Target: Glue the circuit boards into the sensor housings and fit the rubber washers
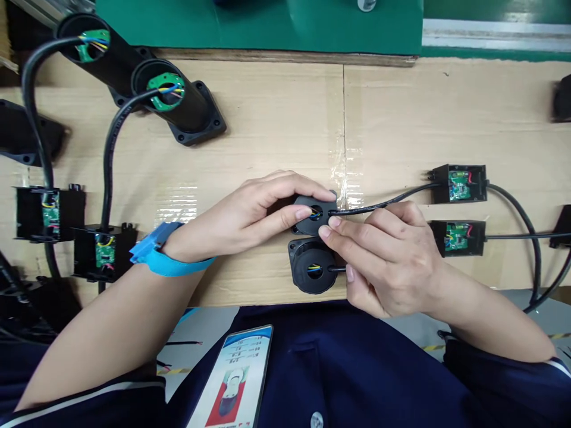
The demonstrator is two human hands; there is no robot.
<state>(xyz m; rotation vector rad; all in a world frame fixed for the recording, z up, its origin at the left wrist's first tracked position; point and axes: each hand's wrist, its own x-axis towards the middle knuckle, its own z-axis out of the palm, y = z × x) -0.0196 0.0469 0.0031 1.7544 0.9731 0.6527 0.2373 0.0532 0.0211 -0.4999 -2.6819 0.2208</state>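
My left hand point(267, 208) curls over a black round cable cap point(307, 224) with a centre hole, its thumb lying by the hole and its index finger over the far edge. Thin coloured wires show inside that hole. From the right, the bent fingers of my right hand point(395, 258) press on the cap's near right edge, just below where a black cable point(379, 205) enters. Directly below lies a second black round cap point(314, 282) with yellow and blue wires in its hole. The cable from this second cap passes under my right hand.
On the right sit two open black boxes with circuit boards, an upper box point(479, 183) and a lower box point(478, 238). Black cylindrical housings point(194, 116) with wired green boards stand back left. More open boxes point(80, 255) lie left. A green mat point(267, 27) runs along the back.
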